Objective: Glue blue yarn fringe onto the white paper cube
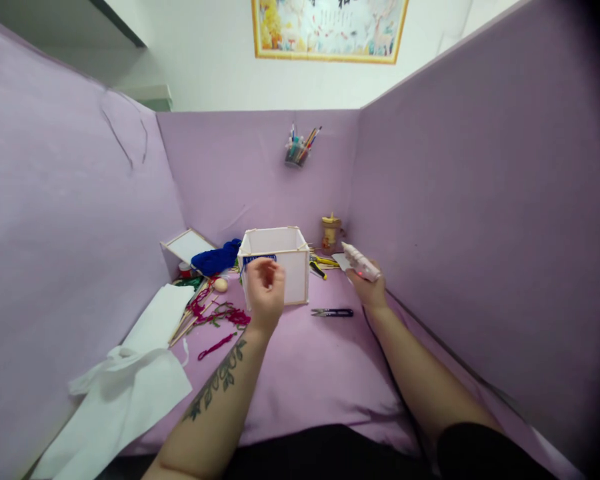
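In the head view, the left hand is hovering at the centre of the frame, directly in front of the near wall of a white paper-sided box frame; its fingers are curling loosely together, and whether they are pinching anything is too small to tell. The box frame is sitting open-topped on the purple table, just above the frame's middle. To the right of centre, the right hand is wrapping its fingers around a white glue gun, whose nozzle is pointing up and to the left. Black thread snips are lying on the table between the two hands, below the box. At the left, red yarn and thin wooden sticks are lying beside white fabric. Blue yarn is resting left of the box. A pen cup is hanging on the back partition.
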Motion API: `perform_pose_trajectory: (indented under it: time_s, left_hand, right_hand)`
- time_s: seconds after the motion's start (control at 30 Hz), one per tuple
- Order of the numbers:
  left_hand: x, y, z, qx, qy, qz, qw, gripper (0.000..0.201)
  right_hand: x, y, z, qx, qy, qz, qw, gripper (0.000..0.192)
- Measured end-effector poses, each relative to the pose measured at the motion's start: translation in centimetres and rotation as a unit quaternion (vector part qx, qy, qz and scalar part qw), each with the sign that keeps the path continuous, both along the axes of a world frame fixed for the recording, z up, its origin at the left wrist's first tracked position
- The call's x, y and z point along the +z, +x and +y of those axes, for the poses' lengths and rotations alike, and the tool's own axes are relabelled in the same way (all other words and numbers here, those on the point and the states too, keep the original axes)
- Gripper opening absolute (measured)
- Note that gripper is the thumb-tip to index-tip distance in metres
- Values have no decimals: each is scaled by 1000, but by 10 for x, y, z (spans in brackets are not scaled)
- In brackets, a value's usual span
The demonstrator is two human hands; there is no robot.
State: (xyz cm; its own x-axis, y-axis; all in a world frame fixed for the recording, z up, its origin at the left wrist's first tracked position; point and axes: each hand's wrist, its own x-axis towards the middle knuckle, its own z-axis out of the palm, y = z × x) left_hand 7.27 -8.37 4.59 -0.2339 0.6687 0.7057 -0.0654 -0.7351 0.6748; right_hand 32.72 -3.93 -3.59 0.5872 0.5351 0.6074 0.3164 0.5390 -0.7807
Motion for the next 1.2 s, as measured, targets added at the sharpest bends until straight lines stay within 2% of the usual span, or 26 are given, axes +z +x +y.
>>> perform_pose_trajectory:
  time_s: [0.03,0.1,0.13,0.2,0.3,0.5,0.63,0.8,0.87,0.97,1.03,1.1,1.2]
  left_hand:
    - [-3,5,-4,-94,-59,43,993,28]
    - [-11,14,-6,-253,-161,102,949,36]
    - [-16,18,-6,-301,-192,115,927,41]
    - [-24,23,-6,-337,-217,120,908,47]
    - [-30,27,-7,-344,-220,128,904,49]
    - [-34,30,-6,-351,-218,155,897,57]
    - [-37,29,-2,-348,-237,164,892,55]
    - [-39,25,3,-338,-251,132,897,51]
    - [-40,24,7,-310,-255,112,909,47]
    - [-42,24,11,-187,-244,79,948,25]
    - [-44,26,12,-122,-237,92,959,18]
    - [-47,30,10,-116,-237,136,955,19]
    - [-52,38,7,-152,-228,191,943,29]
  right_hand:
    - [4,-6,-3,53,-3,64,997,34]
    - [12,-22,-11,164,-13,157,974,36]
    - [16,-30,-17,212,-18,179,961,36]
    - [24,-45,-27,278,-24,193,941,36]
    - [29,-60,-37,317,-25,185,930,34]
    - [25,-65,-38,318,-25,160,934,34]
    - [19,-66,-34,284,-38,137,948,38]
    - [20,-59,-30,225,-50,171,958,39]
    - [22,-53,-28,216,-37,183,958,39]
    - [25,-48,-26,218,-29,212,952,40]
    - [25,-50,-26,231,-34,225,946,40]
    - [23,-56,-28,249,-42,216,943,40]
    - [20,-68,-33,271,-52,188,943,38]
